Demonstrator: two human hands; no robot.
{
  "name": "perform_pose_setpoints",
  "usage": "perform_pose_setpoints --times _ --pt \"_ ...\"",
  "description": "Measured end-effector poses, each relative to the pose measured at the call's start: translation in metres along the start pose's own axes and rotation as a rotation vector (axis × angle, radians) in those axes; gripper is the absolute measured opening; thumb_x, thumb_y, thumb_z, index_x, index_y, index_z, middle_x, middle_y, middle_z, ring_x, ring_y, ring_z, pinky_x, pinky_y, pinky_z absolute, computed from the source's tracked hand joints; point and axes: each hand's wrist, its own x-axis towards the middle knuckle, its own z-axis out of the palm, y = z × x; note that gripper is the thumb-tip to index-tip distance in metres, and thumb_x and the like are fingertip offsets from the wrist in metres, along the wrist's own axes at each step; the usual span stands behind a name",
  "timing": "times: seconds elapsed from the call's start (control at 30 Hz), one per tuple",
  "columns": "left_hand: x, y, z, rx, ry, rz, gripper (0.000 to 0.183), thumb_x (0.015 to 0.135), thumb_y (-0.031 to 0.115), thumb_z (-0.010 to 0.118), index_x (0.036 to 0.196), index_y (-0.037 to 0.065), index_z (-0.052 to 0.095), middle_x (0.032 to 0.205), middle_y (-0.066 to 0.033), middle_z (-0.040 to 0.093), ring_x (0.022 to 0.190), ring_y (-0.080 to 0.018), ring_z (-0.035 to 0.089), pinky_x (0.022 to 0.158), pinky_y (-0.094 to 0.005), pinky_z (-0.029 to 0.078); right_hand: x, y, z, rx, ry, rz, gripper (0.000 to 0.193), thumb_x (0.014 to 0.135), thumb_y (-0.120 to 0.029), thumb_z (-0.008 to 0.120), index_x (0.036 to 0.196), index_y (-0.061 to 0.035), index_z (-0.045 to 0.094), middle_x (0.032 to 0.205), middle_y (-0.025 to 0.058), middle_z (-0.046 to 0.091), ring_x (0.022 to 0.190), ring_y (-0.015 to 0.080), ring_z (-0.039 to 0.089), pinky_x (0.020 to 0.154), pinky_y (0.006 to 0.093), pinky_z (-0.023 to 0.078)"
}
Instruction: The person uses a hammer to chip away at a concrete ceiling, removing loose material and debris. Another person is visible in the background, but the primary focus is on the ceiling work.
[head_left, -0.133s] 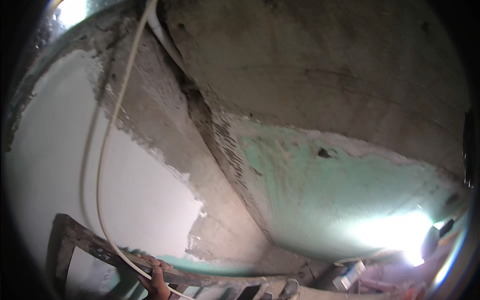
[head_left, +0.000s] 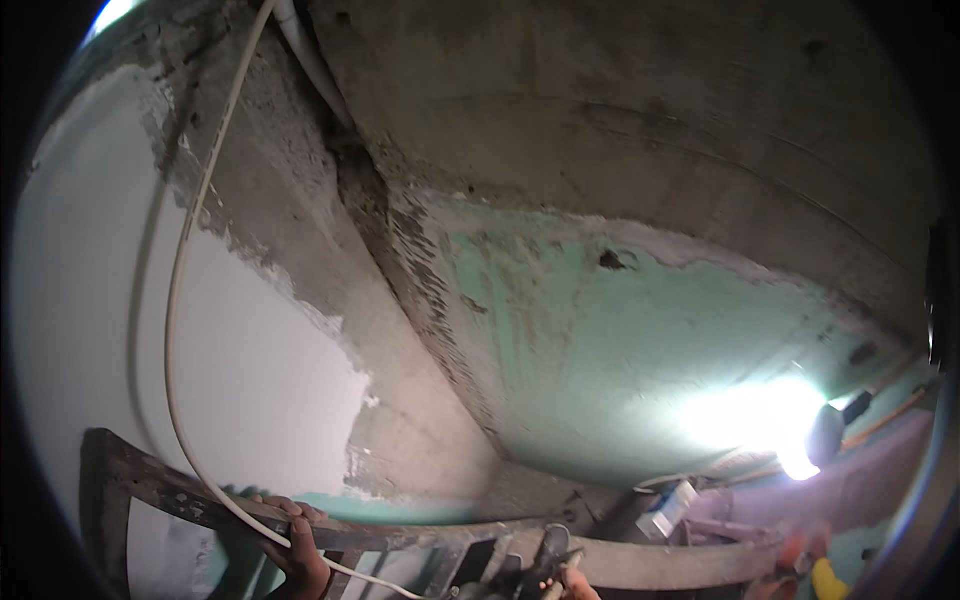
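Observation:
Near the lower left, my left hand (head_left: 303, 560) is closed round the upper rail of a worn, paint-spotted ladder (head_left: 400, 537). A long cream cable (head_left: 178, 300) hangs from above and crosses the rail at that hand. At the bottom edge, only part of my right hand (head_left: 574, 584) shows, its fingers closed on a thin pale stick-like piece (head_left: 562, 568). A dark object (head_left: 545, 552) stands right beside it, too unclear to name.
A white-and-green wall (head_left: 250, 370) meets bare concrete (head_left: 640, 120) overhead, with a grey pipe (head_left: 310, 60) along the joint. A bright lamp (head_left: 825, 437) shines at right. Near it are a white box (head_left: 667, 510) and a yellow thing (head_left: 828, 578).
My right hand with the thin pale piece has come into view at the lower edge. The view has shifted slightly, and yellow and orange things now show at lower right.

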Motion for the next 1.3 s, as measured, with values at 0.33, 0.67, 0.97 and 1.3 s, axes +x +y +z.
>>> perform_pose_setpoints --times 0.33,0.67,0.97,1.3 --pt "0.022 -0.015 0.003 -0.221 -0.195 0.03 0.06 0.087 -0.008 0.056 0.137 0.005 0.026 0.107 -0.0085 0.045 0.088 -0.0163 0.05 0.081 -0.0343 0.05 -0.235 -0.06 0.187 -0.48 0.344 -0.78 0.021 0.082 -0.011 0.066 0.093 0.0017 0.053 0.069 0.0078 0.056 0.055 0.0171 0.059 0.048 0.0348 0.053" --pt "0.026 -0.012 0.005 -0.272 -0.136 0.094 0.037 0.08 -0.015 0.057 0.109 0.004 0.041 0.097 -0.0069 0.048 0.081 -0.0142 0.054 0.074 -0.0293 0.052 -0.347 -0.089 0.317 -0.769 0.284 -1.443 0.013 0.085 -0.01 0.07 0.088 -0.0014 0.061 0.07 -0.0006 0.057 0.065 0.0094 0.057 0.058 0.0276 0.047" --pt "0.026 -0.021 -0.004 -0.207 -0.21 0.212 0.05 0.084 -0.008 0.061 0.122 0.002 0.031 0.101 -0.009 0.05 0.088 -0.0131 0.052 0.079 -0.0285 0.049 -0.434 -0.089 0.414 -0.562 -0.471 -2.255 0.022 0.092 -0.017 0.066 0.086 -0.0034 0.05 0.068 0.0053 0.052 0.059 0.0139 0.05 0.057 0.0296 0.046" --pt "0.035 -0.018 -0.003 -0.12 -0.178 0.157 0.055 0.082 -0.006 0.065 0.123 0.0 0.03 0.094 -0.006 0.05 0.081 -0.0108 0.053 0.073 -0.0259 0.047 -0.378 -0.221 0.472 -0.953 0.522 -1.659 0.029 0.086 -0.027 0.072 0.083 -0.0007 0.059 0.061 0.0039 0.054 0.054 0.0117 0.052 0.051 0.0312 0.043"
